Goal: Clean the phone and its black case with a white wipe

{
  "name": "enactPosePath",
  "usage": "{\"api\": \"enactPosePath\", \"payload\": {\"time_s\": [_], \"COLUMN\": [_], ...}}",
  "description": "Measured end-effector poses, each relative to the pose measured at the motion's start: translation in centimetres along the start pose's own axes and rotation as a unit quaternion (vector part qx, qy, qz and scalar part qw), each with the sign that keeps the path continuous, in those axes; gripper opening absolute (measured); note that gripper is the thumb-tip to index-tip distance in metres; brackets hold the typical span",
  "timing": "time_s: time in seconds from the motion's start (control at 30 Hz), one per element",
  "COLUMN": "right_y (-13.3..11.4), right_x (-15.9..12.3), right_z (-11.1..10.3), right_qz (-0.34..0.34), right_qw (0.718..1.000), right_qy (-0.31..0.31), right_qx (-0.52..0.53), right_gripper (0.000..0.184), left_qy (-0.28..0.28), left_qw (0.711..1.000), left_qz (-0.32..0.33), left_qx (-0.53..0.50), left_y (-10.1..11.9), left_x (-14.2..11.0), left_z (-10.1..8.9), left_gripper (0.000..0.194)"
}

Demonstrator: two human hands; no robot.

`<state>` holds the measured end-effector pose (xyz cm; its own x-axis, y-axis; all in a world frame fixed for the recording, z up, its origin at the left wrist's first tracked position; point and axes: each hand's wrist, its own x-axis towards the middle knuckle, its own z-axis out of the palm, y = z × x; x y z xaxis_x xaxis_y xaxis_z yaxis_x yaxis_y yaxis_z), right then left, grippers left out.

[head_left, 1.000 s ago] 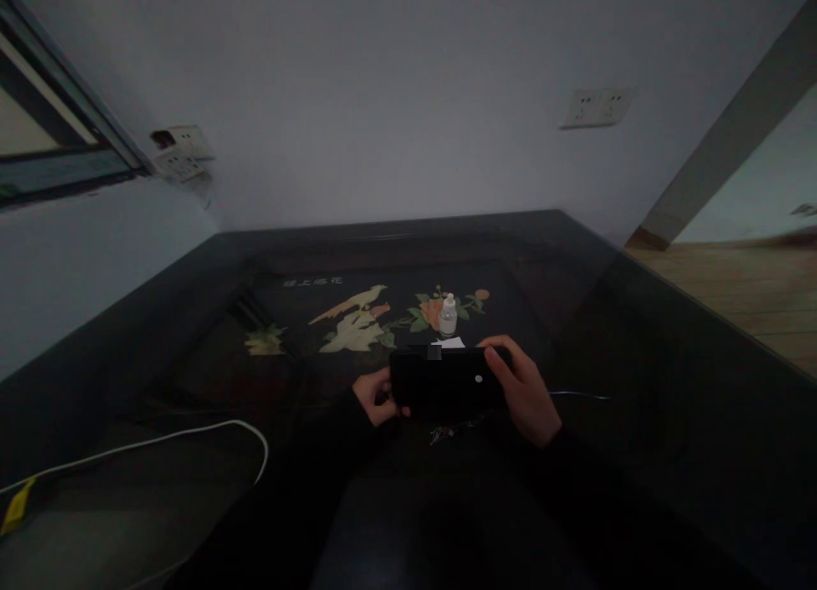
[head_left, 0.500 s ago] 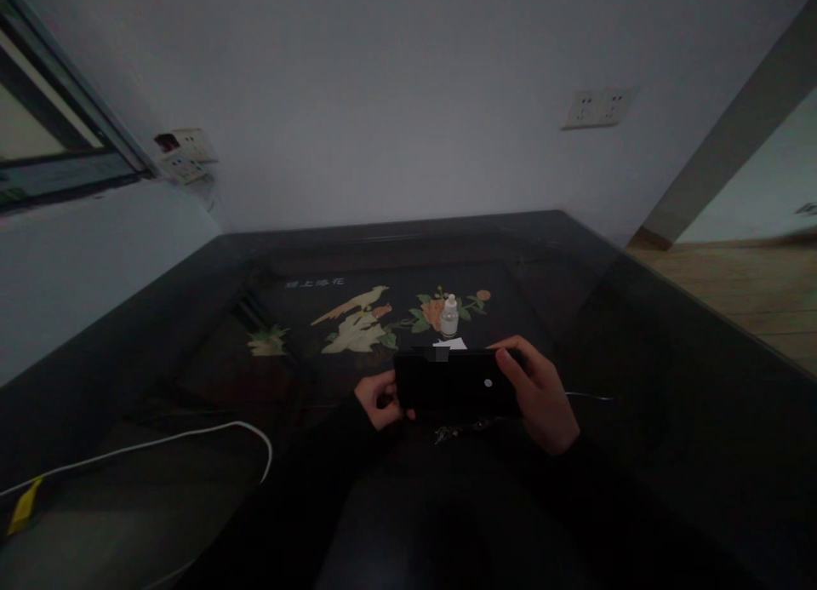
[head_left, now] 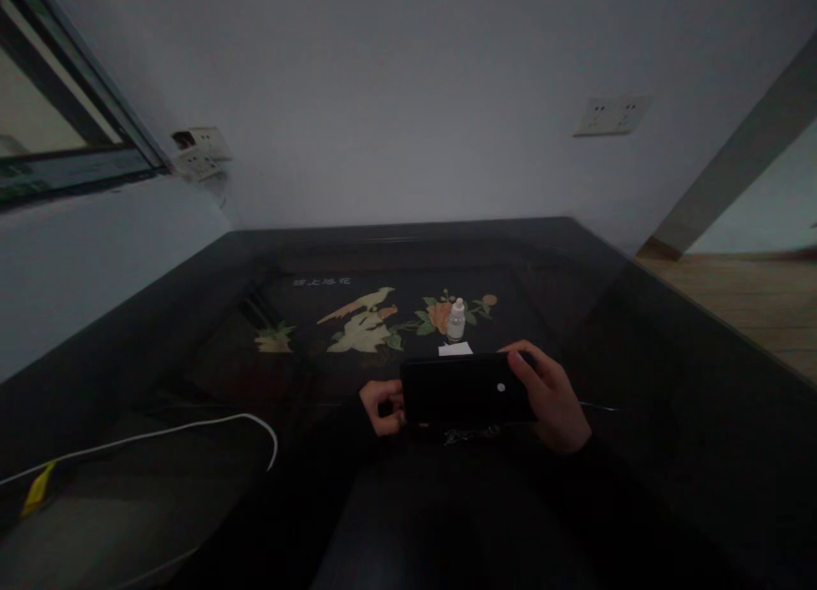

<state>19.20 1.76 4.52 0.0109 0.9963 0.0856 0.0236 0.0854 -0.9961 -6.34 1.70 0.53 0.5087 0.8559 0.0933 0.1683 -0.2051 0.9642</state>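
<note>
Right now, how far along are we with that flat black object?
The grip looks done: left hand and right hand have the black object by opposite ends. Only that is in hand. The small bottle stands upright and the white paper lies near it, both unheld; whether they are left to handle, I can't tell.

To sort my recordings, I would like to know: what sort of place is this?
Probably a room in a home: there is a dark table with a flower picture, a pale wall with sockets, and a wood-look floor.
</note>
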Motion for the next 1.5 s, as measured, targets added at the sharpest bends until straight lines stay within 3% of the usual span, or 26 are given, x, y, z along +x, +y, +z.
{"api": "enactPosePath", "payload": {"time_s": [0.23, 0.47, 0.63, 0.87, 1.17, 1.5], "right_y": [0.1, 0.2, 0.2, -0.5, -0.9, -1.0], "right_x": [0.4, 0.4, 0.3, 0.1, -0.1, -0.2], "right_z": [0.0, 0.1, 0.2, 0.1, 0.3, 0.3], "right_qz": [-0.001, -0.017, -0.042, -0.071, -0.079, -0.081], "right_qw": [1.000, 0.997, 0.990, 0.979, 0.977, 0.973], "right_qy": [0.010, 0.002, -0.018, -0.020, -0.025, -0.024], "right_qx": [-0.029, -0.077, -0.133, -0.189, -0.197, -0.215], "right_gripper": [0.026, 0.026, 0.026, 0.025, 0.024, 0.023], "left_qy": [-0.045, 0.075, 0.088, 0.121, 0.075, 0.074], "left_qw": [0.996, 0.992, 0.995, 0.991, 0.996, 0.995], "left_qz": [-0.031, -0.045, -0.053, -0.051, -0.033, -0.024], "left_qx": [-0.077, -0.096, -0.013, -0.011, 0.047, 0.058], "left_y": [0.5, 1.9, 1.6, 1.1, 0.8, 0.8], "left_x": [-0.1, 0.3, 0.3, 0.2, 0.2, 0.1], "left_z": [-0.1, -1.3, -1.3, -0.7, -1.1, -1.0], "left_gripper": [0.040, 0.051, 0.040, 0.031, 0.041, 0.036]}}
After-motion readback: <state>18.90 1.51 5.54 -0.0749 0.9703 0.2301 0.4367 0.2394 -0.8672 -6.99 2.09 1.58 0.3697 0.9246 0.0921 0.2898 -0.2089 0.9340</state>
